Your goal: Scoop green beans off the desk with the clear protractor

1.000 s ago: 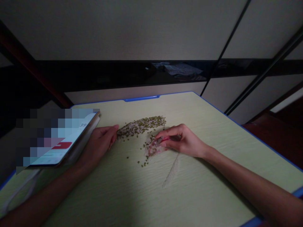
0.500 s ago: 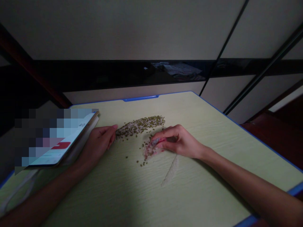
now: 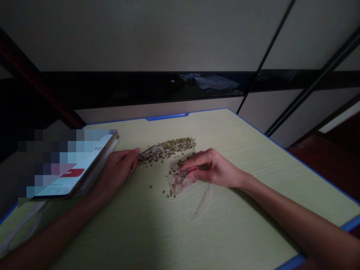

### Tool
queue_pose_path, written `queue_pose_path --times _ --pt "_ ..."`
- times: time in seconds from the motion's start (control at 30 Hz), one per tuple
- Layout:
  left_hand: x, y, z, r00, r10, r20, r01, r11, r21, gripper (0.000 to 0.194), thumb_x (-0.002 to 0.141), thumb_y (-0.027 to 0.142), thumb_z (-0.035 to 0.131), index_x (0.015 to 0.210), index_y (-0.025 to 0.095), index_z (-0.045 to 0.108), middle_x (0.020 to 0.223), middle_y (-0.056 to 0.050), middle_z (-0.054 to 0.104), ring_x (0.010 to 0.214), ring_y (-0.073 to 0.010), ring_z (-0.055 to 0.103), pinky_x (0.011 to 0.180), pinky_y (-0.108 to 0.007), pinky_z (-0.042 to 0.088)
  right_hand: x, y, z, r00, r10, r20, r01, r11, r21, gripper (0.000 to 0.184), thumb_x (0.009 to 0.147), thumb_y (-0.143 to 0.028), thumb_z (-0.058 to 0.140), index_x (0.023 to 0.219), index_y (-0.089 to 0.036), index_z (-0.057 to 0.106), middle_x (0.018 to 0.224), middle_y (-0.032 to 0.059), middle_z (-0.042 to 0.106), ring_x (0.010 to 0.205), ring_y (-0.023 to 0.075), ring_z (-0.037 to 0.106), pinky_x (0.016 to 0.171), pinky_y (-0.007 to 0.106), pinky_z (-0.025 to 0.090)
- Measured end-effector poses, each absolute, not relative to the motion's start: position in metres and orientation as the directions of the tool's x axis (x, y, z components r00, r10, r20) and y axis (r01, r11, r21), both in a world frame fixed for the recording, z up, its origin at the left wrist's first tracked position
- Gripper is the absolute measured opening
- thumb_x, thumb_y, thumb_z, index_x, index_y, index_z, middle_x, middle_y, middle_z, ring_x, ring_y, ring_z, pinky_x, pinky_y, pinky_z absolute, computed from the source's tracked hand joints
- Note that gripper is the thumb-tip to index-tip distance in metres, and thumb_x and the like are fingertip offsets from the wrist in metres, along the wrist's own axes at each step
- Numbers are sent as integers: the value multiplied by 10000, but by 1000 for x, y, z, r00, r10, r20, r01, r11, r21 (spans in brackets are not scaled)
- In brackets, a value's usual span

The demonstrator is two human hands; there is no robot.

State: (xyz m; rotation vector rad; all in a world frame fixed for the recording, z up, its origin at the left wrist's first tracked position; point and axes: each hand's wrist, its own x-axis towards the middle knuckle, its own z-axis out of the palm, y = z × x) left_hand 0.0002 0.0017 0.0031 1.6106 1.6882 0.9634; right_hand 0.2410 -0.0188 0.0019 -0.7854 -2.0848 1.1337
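Observation:
My left hand (image 3: 120, 164) rests on the table with its fingers closed, the fingertips at the left end of a long spread of small green beans and pale grains (image 3: 168, 149). Whatever those fingers may hold is hidden. My right hand (image 3: 209, 168) pinches a small clear plastic bag with red print (image 3: 180, 183) between thumb and fingers. The bag lies low over the tabletop, just in front of the spread, with several loose beans around it. Below the right hand lies a thin clear plastic strip (image 3: 201, 205), apart from the bag.
A tablet (image 3: 84, 161) with a lit, partly blurred-out screen leans at the left behind my left forearm. A white cable (image 3: 24, 223) runs beneath it. The pale table (image 3: 242, 232) has a blue rim, and cabinet panels (image 3: 157, 37) stand behind it.
The red-printed bag has sunk and flattened slightly under my right fingers. My left hand has stayed in the same place.

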Motion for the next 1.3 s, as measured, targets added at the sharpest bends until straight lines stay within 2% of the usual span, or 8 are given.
queue_pose_path --times 0.27,0.43,0.8,0.97,1.23,1.3 --pt "-1 2 1 -77 995 68 554 -14 832 418 725 448 428 389 207 363 322 69 324 370 -88 321 450 -232 262 241 -17 1 -675 692 257 154 473 -868 215 761 -132 602 946 -79 697 783 65 684 652 113 592 591 202 485" --pt "-1 3 -1 -84 994 66 546 -10 838 420 724 451 434 391 204 367 324 71 326 367 -85 317 447 -233 258 241 -19 3 -699 671 247 130 458 -880 185 755 -121 610 909 -82 705 824 76 694 708 128 616 634 211 491" --pt "0 3 1 -91 994 54 545 5 838 421 720 447 434 383 203 365 322 71 321 361 -83 313 439 -232 255 242 -23 6 -802 593 69 144 305 -941 219 749 -122 610 941 -46 685 730 81 669 625 117 583 576 230 478" --pt "-4 4 0 -82 994 70 560 -12 828 431 727 448 434 381 203 360 329 69 326 376 -87 326 455 -234 264 246 -24 8 -846 533 -10 181 270 -946 232 729 -103 622 943 -44 689 704 68 654 609 97 562 545 192 455" --pt "-2 4 -1 -86 994 63 549 -6 836 434 721 466 434 378 208 367 322 68 327 369 -93 325 452 -239 263 249 -27 10 -908 414 -73 182 230 -956 230 721 -105 627 923 -17 691 654 54 629 559 76 535 509 159 439" --pt "-2 4 -1 -85 994 65 549 -8 836 435 720 470 437 379 208 371 323 67 328 370 -94 326 452 -239 264 255 -25 14 -887 460 -43 171 241 -955 220 716 -116 637 915 -44 697 639 39 627 559 76 534 518 167 439"
